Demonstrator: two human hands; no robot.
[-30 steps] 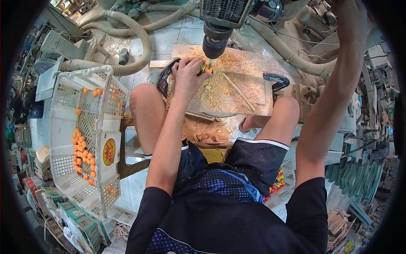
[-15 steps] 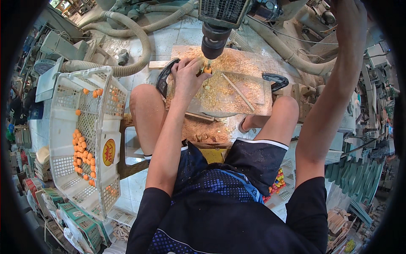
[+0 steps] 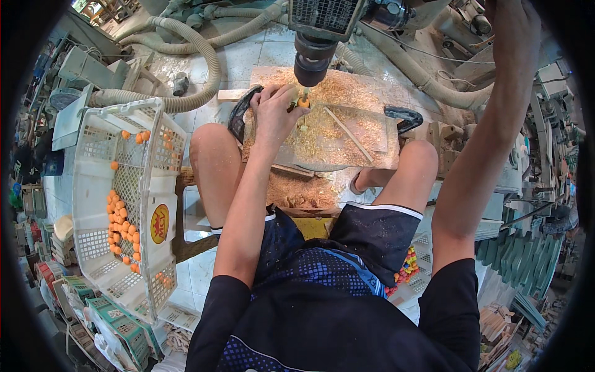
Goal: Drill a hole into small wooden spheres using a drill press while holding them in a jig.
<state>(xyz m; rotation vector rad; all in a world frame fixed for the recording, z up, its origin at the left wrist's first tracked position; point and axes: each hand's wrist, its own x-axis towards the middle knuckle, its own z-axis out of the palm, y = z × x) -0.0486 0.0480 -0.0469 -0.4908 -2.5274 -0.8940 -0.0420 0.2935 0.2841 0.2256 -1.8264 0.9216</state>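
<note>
On the sawdust-covered work board (image 3: 372,139), my left hand (image 3: 274,110) pinches a small rounded orange piece (image 3: 303,103) between thumb and fingers. The black drill chuck (image 3: 311,67) of a drill press is right above this piece, and a thin bit reaches down to it. A clear sheet lies over part of the board, with a thin wooden stick (image 3: 348,134) resting there. My right arm stretches up to the top right edge, where my right hand (image 3: 513,13) is partly cut off. Its fingers and whatever they may touch are hidden.
A white plastic crate (image 3: 150,204) with several orange pieces (image 3: 121,218) stands at my left. Ribbed hoses (image 3: 214,68) run across the tiled floor at the back. Red and yellow pieces (image 3: 407,268) lie in a crate beside my right thigh. Wood shavings (image 3: 297,191) cover the floor under the board.
Almost nothing differs. My left hand stays on the orange piece under the drill, and my raised right arm has shifted only very slightly.
</note>
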